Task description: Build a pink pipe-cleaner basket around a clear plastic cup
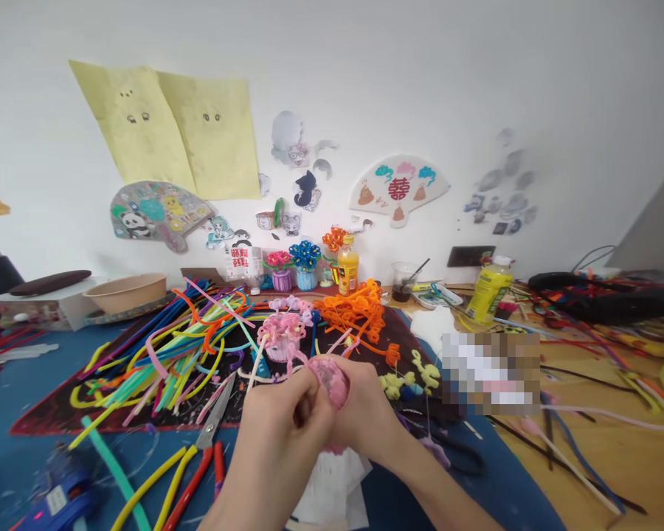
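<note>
Both hands meet at centre, fingers closed around one pink fuzzy piece (332, 381). Left hand (288, 428): fingers curled, thumb and fingertips against the near left side of the piece; individual fingertips partly hidden. Right hand (365, 405): curled around the right side, touching the left hand; fingertips not visible. The piece shows a greyish patch in its upper part; more pink shows below the hands. Just beyond the left hand, a pink flower arrangement (281, 335) stands upright. Left of the left hand, scissors (213, 424) lie with blades pointing away; farther left, at the near edge, a blue tool (60, 490) with a lit red spot. Beyond and left of the left hand, a heap of multicoloured fuzzy stems (171, 346). Beyond the right hand, a tangle of orange stems (359, 310), with an orange-yellow drink bottle (347, 267) upright behind it. Right of the right hand, pale yellow-green fuzzy pieces (401, 383). Below the hands, white sheets (332, 494) on the worktop (614, 468).
</note>
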### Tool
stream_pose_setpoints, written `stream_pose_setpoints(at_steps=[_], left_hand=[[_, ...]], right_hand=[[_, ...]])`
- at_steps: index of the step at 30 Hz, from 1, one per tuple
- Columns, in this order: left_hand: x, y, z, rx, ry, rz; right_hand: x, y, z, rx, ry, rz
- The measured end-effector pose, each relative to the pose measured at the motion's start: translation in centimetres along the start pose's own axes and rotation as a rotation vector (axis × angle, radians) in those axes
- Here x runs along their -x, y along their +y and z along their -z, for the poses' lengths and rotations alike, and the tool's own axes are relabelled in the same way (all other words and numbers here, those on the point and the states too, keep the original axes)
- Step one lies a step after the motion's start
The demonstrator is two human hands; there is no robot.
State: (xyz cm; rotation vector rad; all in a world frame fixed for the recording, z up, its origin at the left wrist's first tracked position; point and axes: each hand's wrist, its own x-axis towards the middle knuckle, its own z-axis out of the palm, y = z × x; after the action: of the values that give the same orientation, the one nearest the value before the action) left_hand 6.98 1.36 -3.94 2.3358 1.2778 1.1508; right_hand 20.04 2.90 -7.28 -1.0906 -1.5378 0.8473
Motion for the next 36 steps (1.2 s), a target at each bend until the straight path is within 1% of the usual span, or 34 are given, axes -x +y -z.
stream_pose_setpoints(at_steps=[2, 5, 8, 10, 13, 15, 17, 18, 20, 23, 25, 27, 30, 31, 34, 36], left_hand=[[-0.1, 0.2, 0.6, 0.049, 0.027, 0.066], [-0.5, 0.1, 1.6, 0.163, 0.102, 0.176], [-0.6, -0.3, 2.2, 0.392, 0.072, 0.260], [-0.6, -0.5, 2.0, 0.591, 0.064, 0.352], [-0.5, -0.3, 1.3, 0.834, 0.124, 0.514], [-0.5, -0.2, 0.9, 0.913, 0.172, 0.570], [-0.5, -0.1, 0.5, 0.926, 0.209, 0.572], [-0.5, -0.2, 0.4, 0.902, 0.207, 0.550], [-0.5, -0.4, 0.4, 0.763, 0.171, 0.446], [-0.3, -0.6, 0.8, 0.381, 0.050, 0.265], [-0.3, -0.6, 1.1, 0.132, -0.034, 0.201], [-0.3, -0.6, 1.3, -0.034, -0.099, 0.136], [-0.4, -0.7, 1.2, -0.151, -0.143, 0.064], [-0.5, -0.8, 1.1, -0.166, -0.150, 0.068], [-0.5, -1.1, 0.7, -0.170, -0.126, 0.120], [-0.5, -1.1, 0.4, -0.144, -0.100, 0.122]], right_hand=[[0.0, 0.0, 0.1, -0.078, -0.025, -0.047], [-0.1, 0.1, 0.4, -0.199, -0.078, -0.094], [-0.3, 0.1, 0.7, -0.324, -0.129, -0.124], [-0.3, 0.2, 0.7, -0.427, -0.164, -0.148], [-0.4, 0.5, 0.5, -0.549, -0.209, -0.152], [-0.4, 0.7, 0.4, -0.587, -0.226, -0.149], [-0.4, 0.9, 0.4, -0.595, -0.226, -0.154], [-0.4, 0.9, 0.4, -0.588, -0.212, -0.153], [-0.5, 1.1, 0.5, -0.554, -0.167, -0.134], [-0.7, 1.2, 0.7, -0.462, -0.103, -0.071], [-0.7, 1.3, 0.8, -0.376, -0.059, -0.024], [-0.7, 1.3, 0.8, -0.288, -0.032, 0.013], [-0.6, 1.1, 0.7, -0.187, -0.060, 0.049], [-0.6, 1.1, 0.6, -0.152, -0.055, 0.062], [-0.7, 1.0, 0.4, -0.037, 0.026, 0.089], [-0.8, 1.0, 0.3, 0.012, 0.059, 0.061]])
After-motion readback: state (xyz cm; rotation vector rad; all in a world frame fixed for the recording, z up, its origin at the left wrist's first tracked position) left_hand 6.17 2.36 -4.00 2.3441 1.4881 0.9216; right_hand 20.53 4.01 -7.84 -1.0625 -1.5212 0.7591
